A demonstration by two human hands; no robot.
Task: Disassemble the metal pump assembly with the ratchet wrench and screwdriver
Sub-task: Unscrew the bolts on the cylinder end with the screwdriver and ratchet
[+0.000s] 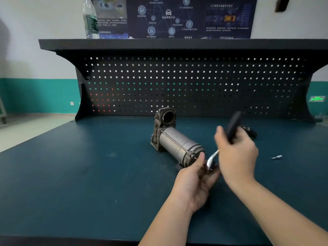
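The metal pump assembly (174, 141) lies on its side on the blue bench, its cast head with a round opening toward the pegboard and its grey cylinder pointing at me. My left hand (197, 176) holds the ratchet's head end against the near end cap, thumb on the cap. My right hand (237, 153) grips the ratchet wrench (234, 125) by its black handle, which sticks up and is blurred; the silver shank runs down to the pump's end. No screwdriver is clearly visible.
A loose silver bolt (276, 157) lies on the bench to the right. A dark object (250, 132) sits behind my right hand. The black pegboard (177, 82) and shelf stand at the back, with a water bottle (90, 20) on the shelf.
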